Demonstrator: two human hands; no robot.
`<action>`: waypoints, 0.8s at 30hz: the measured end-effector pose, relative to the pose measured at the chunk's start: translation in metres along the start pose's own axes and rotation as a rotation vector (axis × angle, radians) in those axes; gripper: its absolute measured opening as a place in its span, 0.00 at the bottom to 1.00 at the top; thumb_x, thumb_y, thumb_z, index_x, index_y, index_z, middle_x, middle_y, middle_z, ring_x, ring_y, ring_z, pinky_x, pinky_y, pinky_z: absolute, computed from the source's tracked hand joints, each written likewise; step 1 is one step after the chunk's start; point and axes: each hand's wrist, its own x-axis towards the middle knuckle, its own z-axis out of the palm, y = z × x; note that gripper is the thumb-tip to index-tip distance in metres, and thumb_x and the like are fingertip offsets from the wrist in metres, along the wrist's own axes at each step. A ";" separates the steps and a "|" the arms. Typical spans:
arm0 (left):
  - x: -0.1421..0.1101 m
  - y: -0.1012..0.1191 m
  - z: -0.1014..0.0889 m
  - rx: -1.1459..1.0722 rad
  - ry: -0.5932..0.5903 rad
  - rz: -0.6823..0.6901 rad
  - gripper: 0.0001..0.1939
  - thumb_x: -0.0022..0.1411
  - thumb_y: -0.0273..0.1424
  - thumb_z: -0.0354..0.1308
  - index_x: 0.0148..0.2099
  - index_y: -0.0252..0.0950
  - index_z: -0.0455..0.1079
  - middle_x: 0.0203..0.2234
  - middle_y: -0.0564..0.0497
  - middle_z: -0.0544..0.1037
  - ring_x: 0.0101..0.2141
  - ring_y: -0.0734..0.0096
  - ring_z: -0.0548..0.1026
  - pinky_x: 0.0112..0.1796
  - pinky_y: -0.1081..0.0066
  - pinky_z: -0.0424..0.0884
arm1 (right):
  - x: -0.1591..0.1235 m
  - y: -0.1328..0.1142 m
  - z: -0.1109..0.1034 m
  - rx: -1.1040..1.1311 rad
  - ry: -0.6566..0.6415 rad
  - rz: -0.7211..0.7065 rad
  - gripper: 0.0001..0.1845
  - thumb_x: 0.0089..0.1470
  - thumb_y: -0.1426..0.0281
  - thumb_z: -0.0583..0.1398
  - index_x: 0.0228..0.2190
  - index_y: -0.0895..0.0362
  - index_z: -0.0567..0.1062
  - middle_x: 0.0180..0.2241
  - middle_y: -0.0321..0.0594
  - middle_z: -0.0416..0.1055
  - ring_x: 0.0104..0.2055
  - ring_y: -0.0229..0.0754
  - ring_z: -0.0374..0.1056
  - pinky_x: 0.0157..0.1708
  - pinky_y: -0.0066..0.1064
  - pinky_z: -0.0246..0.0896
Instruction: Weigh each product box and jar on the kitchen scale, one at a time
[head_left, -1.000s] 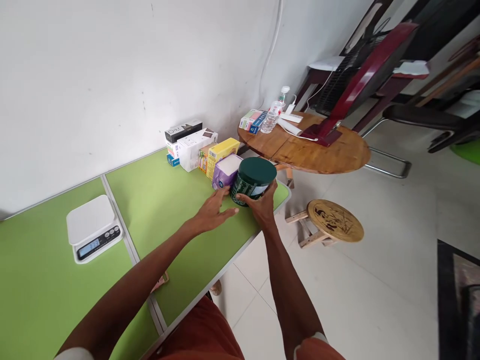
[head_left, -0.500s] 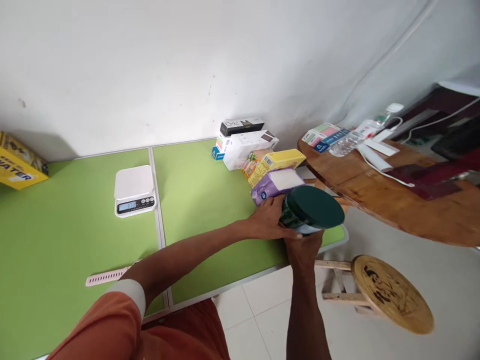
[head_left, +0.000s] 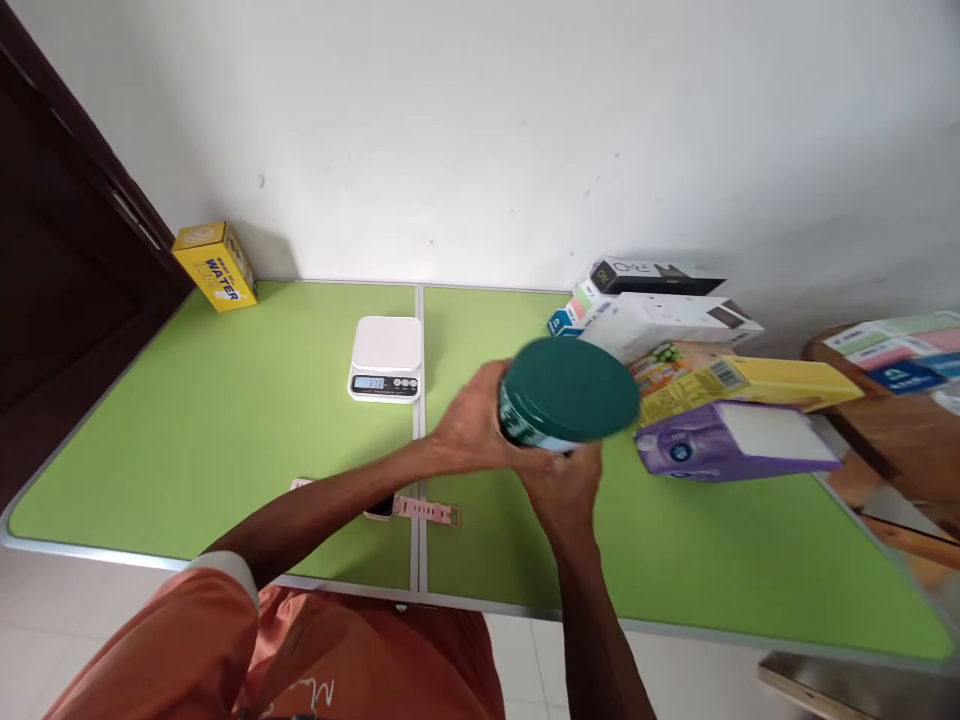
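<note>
Between my hands is a dark green canister [head_left: 570,390] with a wide round lid, held above the table and tilted. My left hand [head_left: 472,420] wraps its left side, and my right hand [head_left: 566,490] grips it from below and in front; some fingers are hidden behind it. To the left sits a white digital scale [head_left: 387,345] with a lit display and a bare platform. A smartwatch with a pink strap [head_left: 427,510] lies under my left forearm, which partly covers it.
Right of the canister stand a purple tissue pack [head_left: 727,440], a yellow box [head_left: 772,380], a white box [head_left: 667,320] and a black-and-white box [head_left: 660,278]. A yellow box marked WATER [head_left: 217,268] stands at the back left of the green table [head_left: 187,430]. A wooden table [head_left: 892,430] adjoins on the right.
My view has swung left. Both hands have carried the green canister leftward, away from the purple tissue pack and toward the scale. More of the watch shows.
</note>
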 end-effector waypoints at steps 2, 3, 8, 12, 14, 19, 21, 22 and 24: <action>0.002 0.000 -0.045 0.050 0.073 0.038 0.60 0.46 0.50 0.82 0.73 0.35 0.59 0.65 0.31 0.74 0.66 0.36 0.74 0.63 0.43 0.75 | 0.019 -0.013 0.037 0.056 -0.119 -0.065 0.50 0.45 0.48 0.75 0.63 0.57 0.71 0.54 0.58 0.81 0.52 0.61 0.79 0.49 0.52 0.80; 0.004 -0.001 -0.066 0.083 0.113 0.053 0.59 0.46 0.51 0.82 0.72 0.34 0.59 0.65 0.32 0.74 0.66 0.37 0.74 0.64 0.44 0.75 | 0.028 -0.018 0.054 0.080 -0.191 -0.102 0.51 0.44 0.48 0.75 0.63 0.57 0.70 0.55 0.58 0.80 0.52 0.61 0.78 0.49 0.52 0.80; 0.014 -0.017 -0.150 0.225 0.307 0.021 0.58 0.42 0.54 0.82 0.68 0.34 0.64 0.61 0.35 0.78 0.61 0.40 0.77 0.60 0.50 0.76 | 0.072 -0.036 0.128 0.169 -0.467 -0.199 0.50 0.46 0.47 0.76 0.63 0.54 0.69 0.60 0.57 0.76 0.59 0.61 0.76 0.57 0.53 0.77; 0.022 -0.036 -0.187 0.241 0.348 0.004 0.58 0.42 0.54 0.82 0.68 0.34 0.65 0.61 0.34 0.78 0.59 0.42 0.78 0.59 0.51 0.76 | 0.091 -0.040 0.168 0.194 -0.542 -0.221 0.48 0.46 0.51 0.77 0.63 0.54 0.70 0.62 0.57 0.75 0.62 0.62 0.75 0.61 0.56 0.75; 0.026 -0.045 -0.196 0.231 0.354 -0.015 0.58 0.42 0.53 0.82 0.69 0.34 0.65 0.60 0.34 0.79 0.59 0.43 0.78 0.60 0.49 0.76 | 0.096 -0.036 0.181 0.203 -0.550 -0.215 0.48 0.45 0.52 0.77 0.63 0.53 0.71 0.62 0.55 0.76 0.62 0.62 0.75 0.61 0.57 0.75; 0.035 -0.059 -0.206 0.171 0.316 -0.031 0.60 0.42 0.51 0.83 0.71 0.35 0.64 0.63 0.33 0.77 0.61 0.42 0.77 0.61 0.48 0.74 | 0.103 -0.026 0.197 0.211 -0.550 -0.192 0.51 0.41 0.50 0.79 0.62 0.54 0.72 0.60 0.55 0.77 0.61 0.62 0.76 0.61 0.58 0.75; 0.039 -0.060 -0.207 0.159 0.297 -0.026 0.59 0.42 0.51 0.83 0.70 0.35 0.64 0.64 0.32 0.77 0.62 0.42 0.76 0.62 0.49 0.74 | 0.106 -0.025 0.200 0.213 -0.542 -0.188 0.50 0.41 0.50 0.79 0.61 0.53 0.72 0.60 0.54 0.78 0.61 0.62 0.76 0.61 0.58 0.75; 0.042 -0.059 -0.208 0.156 0.284 -0.027 0.59 0.42 0.52 0.83 0.69 0.35 0.65 0.64 0.32 0.77 0.62 0.42 0.76 0.62 0.49 0.74 | 0.107 -0.024 0.200 0.214 -0.539 -0.187 0.50 0.42 0.50 0.79 0.62 0.53 0.72 0.60 0.54 0.78 0.61 0.62 0.76 0.61 0.58 0.75; 0.045 -0.057 -0.209 0.168 0.255 -0.035 0.57 0.42 0.52 0.83 0.68 0.34 0.67 0.63 0.31 0.77 0.62 0.41 0.76 0.62 0.50 0.74 | 0.109 -0.023 0.201 0.206 -0.535 -0.186 0.50 0.43 0.50 0.78 0.62 0.54 0.72 0.61 0.55 0.77 0.62 0.62 0.75 0.62 0.58 0.74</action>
